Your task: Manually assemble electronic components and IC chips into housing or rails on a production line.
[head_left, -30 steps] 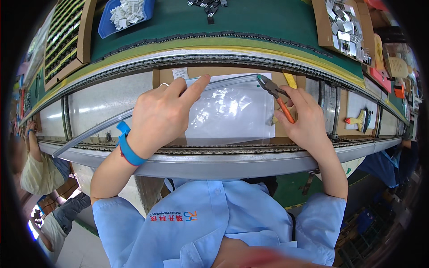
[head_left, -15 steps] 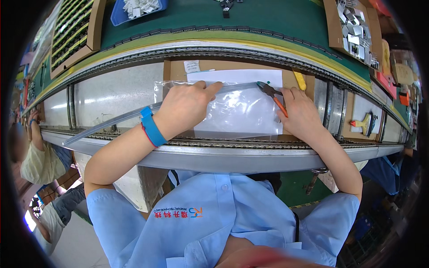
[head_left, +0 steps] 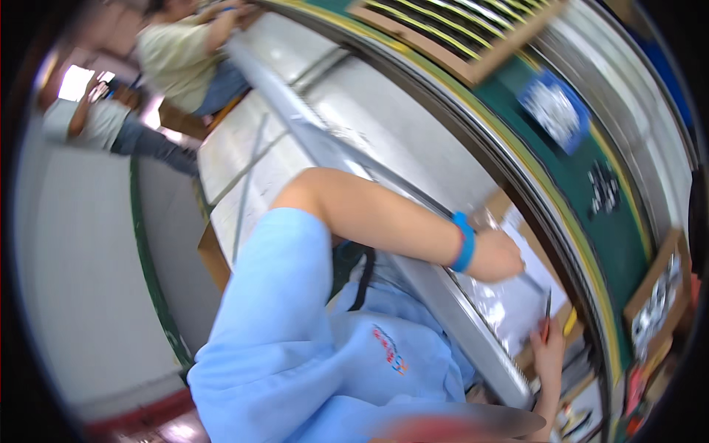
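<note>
My left hand (head_left: 498,256), with a blue band at its wrist, is closed around a long, narrow grey translucent plastic strip (head_left: 533,283). One end of the strip points toward my right hand; the rest trails back past my forearm along the rail. My right hand (head_left: 548,351) grips a pair of cutting pliers (head_left: 546,329) with orange-red handles and dark jaws, close to the strip's end. Blur hides whether jaws and strip touch. Beneath the hands, a clear plastic bag (head_left: 489,301) lies on white paper (head_left: 530,242).
A yellow-handled tool (head_left: 570,322) lies beyond my right hand. Across the rail are a blue tray (head_left: 527,94) of white parts, loose black parts (head_left: 604,190) and a cardboard box (head_left: 675,249) of metallic parts. A cardboard tray (head_left: 473,72) holds striped rows. Two people are at the upper left.
The view has swung and tilted strongly to the left, blurring the scene. Both hands keep their holds on the strip and the pliers.
</note>
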The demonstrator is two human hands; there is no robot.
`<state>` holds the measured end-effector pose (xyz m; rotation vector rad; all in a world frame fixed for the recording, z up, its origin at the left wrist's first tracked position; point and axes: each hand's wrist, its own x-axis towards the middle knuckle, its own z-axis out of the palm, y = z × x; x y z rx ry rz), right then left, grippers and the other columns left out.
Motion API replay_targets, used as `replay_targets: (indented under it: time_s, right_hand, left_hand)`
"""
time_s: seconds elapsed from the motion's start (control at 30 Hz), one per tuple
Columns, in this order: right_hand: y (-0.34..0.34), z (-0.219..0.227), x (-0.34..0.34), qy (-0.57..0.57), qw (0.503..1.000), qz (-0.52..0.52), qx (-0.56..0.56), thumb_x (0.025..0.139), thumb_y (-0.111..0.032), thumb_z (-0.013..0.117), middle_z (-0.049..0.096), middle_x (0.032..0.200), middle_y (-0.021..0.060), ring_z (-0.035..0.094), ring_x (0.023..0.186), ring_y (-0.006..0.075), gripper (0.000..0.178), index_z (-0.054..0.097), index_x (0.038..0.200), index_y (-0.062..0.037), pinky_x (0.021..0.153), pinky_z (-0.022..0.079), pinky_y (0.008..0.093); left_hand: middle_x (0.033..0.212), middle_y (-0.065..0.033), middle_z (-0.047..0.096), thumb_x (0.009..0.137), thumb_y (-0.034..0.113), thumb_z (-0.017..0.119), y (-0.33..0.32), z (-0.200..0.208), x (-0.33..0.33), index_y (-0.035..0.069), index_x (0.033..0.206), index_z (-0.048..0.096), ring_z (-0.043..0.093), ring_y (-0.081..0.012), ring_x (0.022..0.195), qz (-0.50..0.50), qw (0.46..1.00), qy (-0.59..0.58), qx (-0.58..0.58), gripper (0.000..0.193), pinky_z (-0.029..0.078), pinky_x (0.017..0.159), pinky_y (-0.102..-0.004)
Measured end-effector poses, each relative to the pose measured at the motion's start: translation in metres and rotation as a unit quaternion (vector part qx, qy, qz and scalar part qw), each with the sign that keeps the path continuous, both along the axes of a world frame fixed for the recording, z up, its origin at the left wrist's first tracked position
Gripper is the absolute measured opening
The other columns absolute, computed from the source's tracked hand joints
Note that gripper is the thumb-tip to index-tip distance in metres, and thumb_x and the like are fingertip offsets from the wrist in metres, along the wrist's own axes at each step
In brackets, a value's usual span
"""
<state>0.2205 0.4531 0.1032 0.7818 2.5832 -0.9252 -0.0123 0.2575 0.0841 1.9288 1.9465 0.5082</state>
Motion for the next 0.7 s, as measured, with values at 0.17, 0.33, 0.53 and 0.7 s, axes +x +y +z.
replay_targets:
  time_s: [0.17,0.33,0.53,0.7]
  right_hand:
    - [0.005,0.013,-0.01,-0.081,0.97,-0.135,-0.187,0.077,-0.011,0.063,0.055,0.075,0.0111,0.057,0.073,0.0278,0.027,0.055,0.099,0.0022,0.071,0.046,0.0367]
    - [0.016,0.012,0.016,0.065,0.991,-0.048,0.105,0.076,-0.015,0.066,0.063,0.085,0.0224,0.063,0.082,0.04,0.042,0.055,0.112,0.0037,0.073,0.048,0.0446]
    - [0.007,0.014,0.002,-0.133,0.95,0.005,0.282,0.081,-0.045,0.063,0.066,0.087,0.0227,0.065,0.081,0.0405,0.048,0.054,0.103,-0.0028,0.07,0.051,0.0488]
    - [-0.007,0.034,-0.012,-0.212,0.905,0.041,0.367,0.075,-0.052,0.068,0.065,0.101,0.0135,0.063,0.098,0.0319,0.063,0.059,0.111,-0.0022,0.084,0.047,0.0431]
  left_hand:
    - [0.072,-0.0169,0.067,0.08,0.012,0.055,0.0,-0.013,0.006,0.001,0.085,0.065,0.068,-0.0332,0.071,0.011,0.999,0.051,-0.005,0.016,0.054,0.059,-0.044]
    - [0.073,-0.0154,0.067,0.081,0.012,0.055,0.005,-0.006,0.002,0.003,0.086,0.066,0.068,-0.0325,0.073,-0.001,0.998,0.057,0.015,0.015,0.054,0.061,-0.0441]
    - [0.084,-0.0156,0.067,0.08,0.006,0.054,-0.003,0.029,-0.025,0.012,0.123,0.058,0.067,-0.0326,0.077,0.023,0.994,0.046,-0.097,0.043,0.054,0.063,-0.0444]
    - [0.082,-0.016,0.065,0.086,0.014,0.06,0.006,0.031,-0.022,0.012,0.123,0.058,0.064,-0.0344,0.072,0.055,0.994,0.031,-0.084,0.037,0.052,0.062,-0.044]
